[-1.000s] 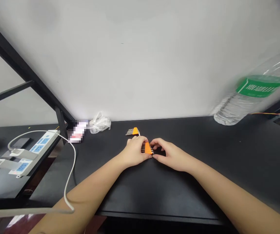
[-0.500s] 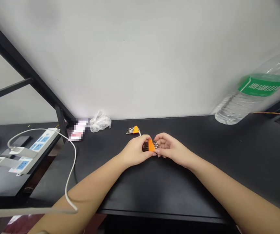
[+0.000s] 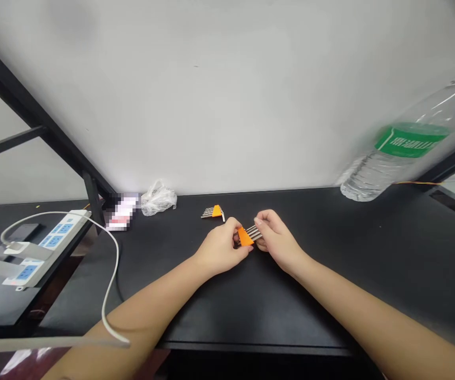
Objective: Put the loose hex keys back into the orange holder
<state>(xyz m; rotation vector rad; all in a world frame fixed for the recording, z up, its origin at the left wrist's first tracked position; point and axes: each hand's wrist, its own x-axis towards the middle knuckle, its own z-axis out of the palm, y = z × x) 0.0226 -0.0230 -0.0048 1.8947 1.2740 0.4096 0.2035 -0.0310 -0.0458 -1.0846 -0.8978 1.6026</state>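
My left hand [image 3: 221,248] is closed round the orange holder [image 3: 245,237] of a hex key set. Several silver hex keys [image 3: 254,232] stick out of the holder's right side. My right hand [image 3: 277,237] pinches the far ends of these keys between thumb and fingers; its fingertips hide the ends. Behind my left hand, a second hex key set [image 3: 216,211] in an orange holder lies on the black table [image 3: 322,295], its keys pointing left.
A crumpled clear plastic bag [image 3: 159,198] lies by the wall. At left are a white power strip [image 3: 51,245] with plugs and a looping white cable [image 3: 113,274]. A large clear bottle with a green label [image 3: 411,140] stands at the right, near a black frame.
My right hand has drawn the keys rightward, so more of their length shows outside the holder. My left hand keeps its hold. The view has shifted slightly.
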